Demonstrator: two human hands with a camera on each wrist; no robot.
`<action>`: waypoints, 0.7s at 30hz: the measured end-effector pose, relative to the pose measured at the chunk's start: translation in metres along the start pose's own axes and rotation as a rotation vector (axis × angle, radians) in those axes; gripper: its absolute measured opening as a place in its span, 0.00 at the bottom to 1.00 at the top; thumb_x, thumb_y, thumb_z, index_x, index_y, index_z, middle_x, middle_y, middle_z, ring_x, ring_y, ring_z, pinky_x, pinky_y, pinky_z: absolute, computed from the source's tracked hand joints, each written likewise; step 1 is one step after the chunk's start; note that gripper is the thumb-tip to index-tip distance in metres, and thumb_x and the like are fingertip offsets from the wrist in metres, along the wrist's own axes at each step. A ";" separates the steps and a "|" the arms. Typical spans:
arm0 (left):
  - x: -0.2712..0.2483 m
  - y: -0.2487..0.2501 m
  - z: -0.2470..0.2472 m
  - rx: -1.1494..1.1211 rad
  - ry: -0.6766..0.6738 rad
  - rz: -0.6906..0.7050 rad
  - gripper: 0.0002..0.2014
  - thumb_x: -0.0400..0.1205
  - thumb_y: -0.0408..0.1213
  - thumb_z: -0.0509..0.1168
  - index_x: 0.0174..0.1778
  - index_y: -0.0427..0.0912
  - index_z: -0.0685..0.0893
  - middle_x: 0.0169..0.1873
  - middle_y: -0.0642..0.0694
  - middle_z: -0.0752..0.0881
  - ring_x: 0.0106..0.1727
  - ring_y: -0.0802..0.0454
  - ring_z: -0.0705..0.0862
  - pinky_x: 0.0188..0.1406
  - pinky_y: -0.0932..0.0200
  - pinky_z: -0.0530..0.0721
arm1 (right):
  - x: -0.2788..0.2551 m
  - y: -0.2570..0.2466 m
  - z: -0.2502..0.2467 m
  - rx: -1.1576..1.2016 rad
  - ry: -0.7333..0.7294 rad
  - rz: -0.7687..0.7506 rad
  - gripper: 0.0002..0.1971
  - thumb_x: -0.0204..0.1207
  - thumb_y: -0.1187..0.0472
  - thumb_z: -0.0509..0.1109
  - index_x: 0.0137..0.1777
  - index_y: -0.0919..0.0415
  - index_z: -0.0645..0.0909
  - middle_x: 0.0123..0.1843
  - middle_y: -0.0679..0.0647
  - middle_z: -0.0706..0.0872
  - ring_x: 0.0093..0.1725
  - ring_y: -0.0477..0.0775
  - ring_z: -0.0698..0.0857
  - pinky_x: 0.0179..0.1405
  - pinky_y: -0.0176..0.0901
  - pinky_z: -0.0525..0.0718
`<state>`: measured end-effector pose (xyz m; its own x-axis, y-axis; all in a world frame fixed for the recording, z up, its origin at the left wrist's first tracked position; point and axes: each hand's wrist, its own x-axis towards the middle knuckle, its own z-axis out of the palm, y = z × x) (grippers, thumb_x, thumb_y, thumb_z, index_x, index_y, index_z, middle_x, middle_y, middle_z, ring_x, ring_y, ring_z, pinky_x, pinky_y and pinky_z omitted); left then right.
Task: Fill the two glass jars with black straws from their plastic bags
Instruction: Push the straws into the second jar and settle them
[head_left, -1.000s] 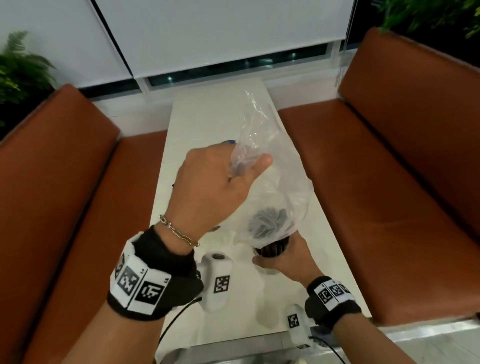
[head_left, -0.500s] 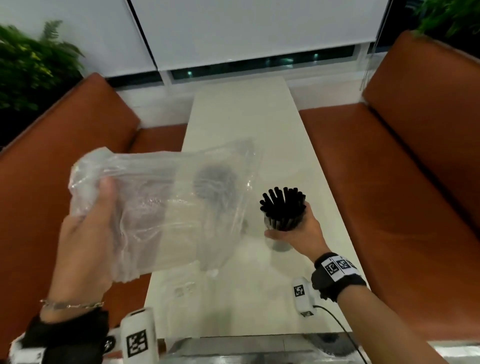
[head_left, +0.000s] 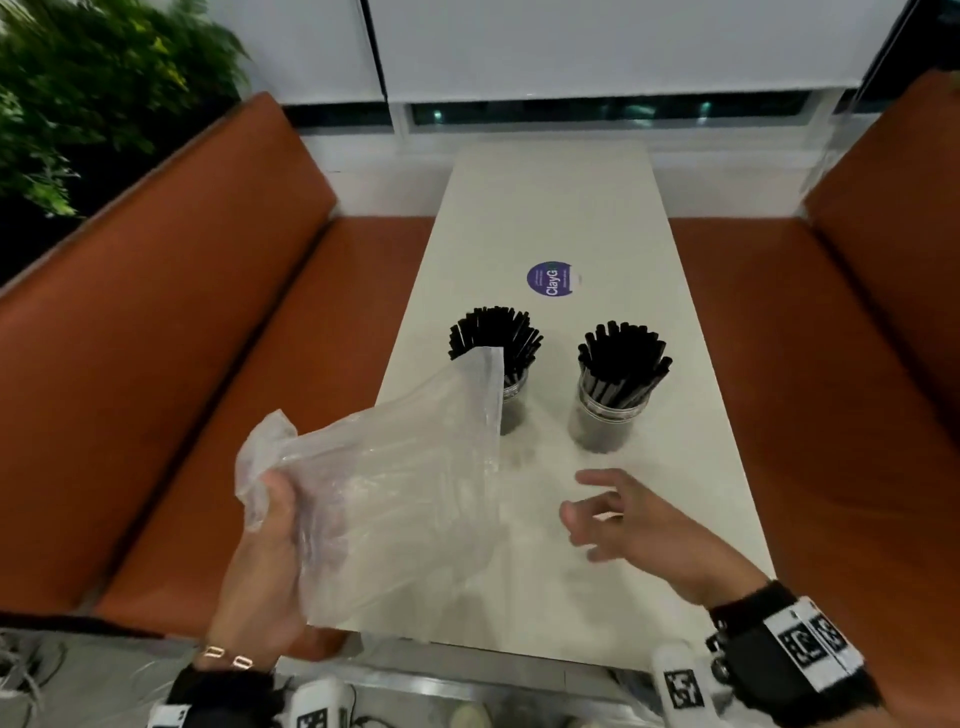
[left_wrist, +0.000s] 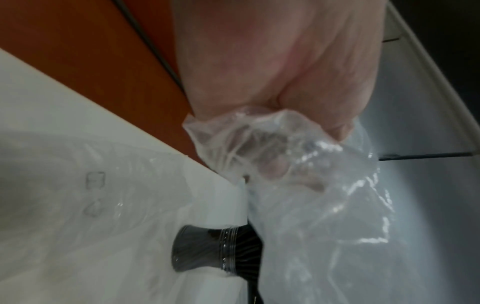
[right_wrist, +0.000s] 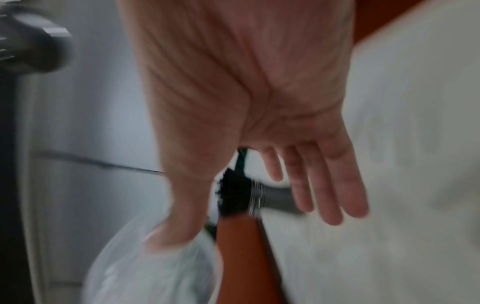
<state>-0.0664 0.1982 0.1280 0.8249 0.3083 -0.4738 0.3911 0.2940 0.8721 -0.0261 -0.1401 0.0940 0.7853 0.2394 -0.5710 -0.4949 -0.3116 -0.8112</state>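
Two glass jars stand side by side on the white table (head_left: 550, 208), each packed with black straws: the left jar (head_left: 511, 400) and the right jar (head_left: 605, 415). My left hand (head_left: 270, 551) grips the bunched end of an empty clear plastic bag (head_left: 395, 499), which hangs over the table's near left corner and covers part of the left jar. The wrist view shows my left hand (left_wrist: 280, 115) curled round the crumpled bag (left_wrist: 306, 185), with a jar (left_wrist: 202, 253) beyond. My right hand (head_left: 618, 519) hovers above the table, short of the right jar, its fingers (right_wrist: 330, 185) spread and holding nothing.
Orange-brown bench seats flank the table, one on the left (head_left: 171, 332) and one on the right (head_left: 810, 364). A round blue sticker (head_left: 549, 279) lies on the table beyond the jars. A green plant (head_left: 78, 88) stands at the far left. A window with white blinds closes the far end.
My right hand has let go of the right jar, now standing on the table, and drawn back toward me. The left hand still holds the empty bag, now lower.
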 end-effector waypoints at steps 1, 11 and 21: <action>0.003 -0.004 0.002 -0.008 -0.073 -0.008 0.33 0.85 0.70 0.48 0.66 0.52 0.87 0.54 0.49 0.97 0.51 0.52 0.97 0.37 0.58 0.95 | -0.004 0.003 0.014 0.071 -0.160 0.000 0.53 0.60 0.34 0.88 0.83 0.45 0.67 0.69 0.49 0.90 0.65 0.55 0.93 0.76 0.61 0.86; 0.017 -0.040 -0.004 0.354 0.073 0.312 0.26 0.91 0.54 0.59 0.52 0.33 0.91 0.17 0.48 0.81 0.17 0.59 0.74 0.12 0.67 0.73 | 0.001 0.011 0.028 0.026 -0.132 -0.164 0.15 0.76 0.70 0.84 0.54 0.80 0.84 0.41 0.60 0.92 0.36 0.55 0.90 0.34 0.43 0.86; 0.017 -0.020 -0.044 0.149 -0.093 0.065 0.26 0.89 0.63 0.58 0.55 0.46 0.91 0.50 0.46 0.94 0.52 0.46 0.91 0.55 0.47 0.88 | -0.002 0.012 0.020 -0.354 -0.252 -0.162 0.12 0.71 0.64 0.88 0.48 0.49 0.91 0.50 0.51 0.96 0.47 0.50 0.94 0.54 0.51 0.92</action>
<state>-0.0779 0.2379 0.0970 0.8818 0.2350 -0.4088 0.3863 0.1370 0.9121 -0.0413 -0.1257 0.0832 0.7054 0.5130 -0.4891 -0.1818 -0.5361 -0.8244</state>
